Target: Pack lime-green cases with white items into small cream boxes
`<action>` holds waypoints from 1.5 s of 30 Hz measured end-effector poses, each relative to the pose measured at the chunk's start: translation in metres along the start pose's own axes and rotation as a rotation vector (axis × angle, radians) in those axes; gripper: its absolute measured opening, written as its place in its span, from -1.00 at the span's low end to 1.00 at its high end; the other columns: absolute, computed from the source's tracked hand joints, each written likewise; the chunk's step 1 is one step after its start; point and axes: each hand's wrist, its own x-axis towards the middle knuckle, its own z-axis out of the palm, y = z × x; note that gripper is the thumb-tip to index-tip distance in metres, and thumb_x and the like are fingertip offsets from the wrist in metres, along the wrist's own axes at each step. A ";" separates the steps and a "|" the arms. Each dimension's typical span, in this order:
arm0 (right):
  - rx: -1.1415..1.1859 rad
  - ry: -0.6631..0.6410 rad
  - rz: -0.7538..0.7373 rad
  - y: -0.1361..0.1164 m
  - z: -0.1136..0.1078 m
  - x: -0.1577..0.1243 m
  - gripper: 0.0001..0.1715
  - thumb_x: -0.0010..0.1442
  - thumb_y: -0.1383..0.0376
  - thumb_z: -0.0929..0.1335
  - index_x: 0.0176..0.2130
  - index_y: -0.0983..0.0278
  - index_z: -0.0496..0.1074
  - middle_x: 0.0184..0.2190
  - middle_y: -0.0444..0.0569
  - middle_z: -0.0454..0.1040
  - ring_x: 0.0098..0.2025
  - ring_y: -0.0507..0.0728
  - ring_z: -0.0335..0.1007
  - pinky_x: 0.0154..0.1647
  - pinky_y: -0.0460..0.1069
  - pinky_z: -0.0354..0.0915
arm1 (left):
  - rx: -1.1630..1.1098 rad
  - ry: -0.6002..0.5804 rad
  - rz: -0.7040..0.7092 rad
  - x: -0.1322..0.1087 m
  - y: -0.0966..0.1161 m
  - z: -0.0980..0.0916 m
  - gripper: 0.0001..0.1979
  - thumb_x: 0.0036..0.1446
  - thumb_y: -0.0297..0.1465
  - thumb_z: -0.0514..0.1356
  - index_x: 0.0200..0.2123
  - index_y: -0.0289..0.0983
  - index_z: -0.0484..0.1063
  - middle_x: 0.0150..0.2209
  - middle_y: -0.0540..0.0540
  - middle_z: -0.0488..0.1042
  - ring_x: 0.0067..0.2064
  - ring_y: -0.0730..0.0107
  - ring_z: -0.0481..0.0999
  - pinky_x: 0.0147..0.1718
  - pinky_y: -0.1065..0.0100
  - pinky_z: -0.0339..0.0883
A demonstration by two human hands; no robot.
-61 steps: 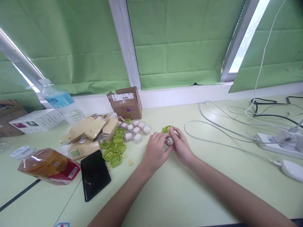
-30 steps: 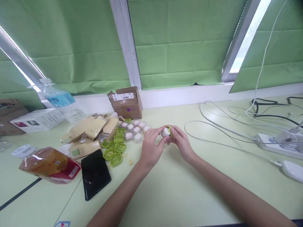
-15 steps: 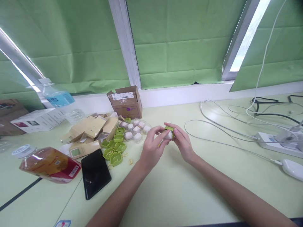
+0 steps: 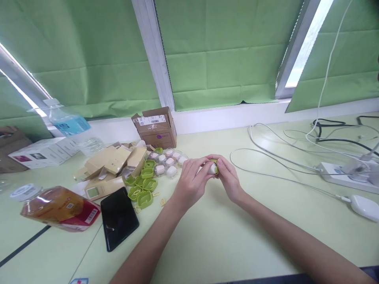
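Between my two hands, above the pale table, is a small white rounded case [image 4: 212, 169] partly covered by a green cover [image 4: 216, 162]. My left hand [image 4: 191, 177] pinches its white part from the left, with the fingers partly hiding it. From the right, my right hand [image 4: 228, 179] presses thumb and fingers on the green side. Several empty green covers [image 4: 145, 199] lie left of my hands, some with yellow loops. Beyond them, white rounded pieces [image 4: 171, 170] sit in clear plastic packaging. A small yellow loop [image 4: 162, 202] rests near my left forearm.
To the left are a black tablet [image 4: 119, 219], a tilted juice bottle [image 4: 63, 207], flattened cardboard boxes [image 4: 114, 161] and a water bottle [image 4: 71, 124]. An open carton [image 4: 158, 128] stands at the back. Cables run to a white power strip [image 4: 343, 173] at right.
My left fingers have shifted over the white case, and it has turned slightly in my hands, showing its white side to the left of the green. The whole view has moved slightly.
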 end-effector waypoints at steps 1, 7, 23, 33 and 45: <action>-0.010 0.011 -0.001 0.000 0.001 -0.001 -0.48 0.26 -0.17 0.33 -0.08 0.14 0.55 -0.27 -0.05 0.51 -0.35 0.11 0.30 -0.39 -0.01 0.23 | -0.014 -0.015 -0.013 0.000 0.000 0.000 -0.67 0.36 -0.40 0.14 0.16 -0.19 0.37 0.01 -0.26 0.51 0.03 0.11 0.49 -0.01 0.10 0.36; -0.140 0.137 -0.067 0.005 0.005 -0.004 -0.51 0.33 -0.18 0.25 -0.18 0.12 0.50 -0.26 -0.06 0.50 -0.29 0.16 0.36 -0.35 0.01 0.27 | -0.176 -0.021 -0.146 -0.005 0.013 0.012 -0.66 0.37 -0.42 0.12 0.18 -0.19 0.35 0.04 -0.27 0.45 0.06 0.12 0.46 0.03 0.08 0.39; -0.551 -0.094 -0.122 0.008 -0.016 0.006 -0.53 0.38 -0.03 0.26 0.11 0.14 0.45 -0.38 -0.09 0.52 -0.39 0.13 0.38 -0.30 0.02 0.28 | -0.956 0.159 -0.934 -0.004 0.011 0.029 -0.66 0.18 -0.27 0.33 -0.06 -0.34 0.45 -0.13 -0.21 0.56 -0.12 0.29 0.58 -0.15 0.28 0.52; -0.570 -0.071 -0.151 0.017 -0.015 0.007 -0.54 0.46 -0.03 0.14 -0.13 0.21 0.42 -0.39 -0.09 0.46 -0.38 0.09 0.36 -0.33 -0.03 0.27 | -1.066 0.238 -1.006 -0.001 0.016 0.034 -0.66 0.01 -0.24 0.45 -0.31 -0.32 0.43 -0.35 -0.04 0.53 -0.32 0.46 0.54 -0.27 0.38 0.46; -0.648 -0.089 -0.182 0.015 -0.021 0.008 -0.54 0.48 0.00 0.11 -0.11 0.20 0.40 -0.40 -0.10 0.47 -0.40 0.09 0.39 -0.35 -0.03 0.26 | -1.158 0.119 -1.138 0.004 0.011 0.022 -0.56 -0.09 -0.24 0.51 -0.21 -0.35 0.49 -0.23 -0.13 0.57 -0.24 0.38 0.56 -0.20 0.31 0.47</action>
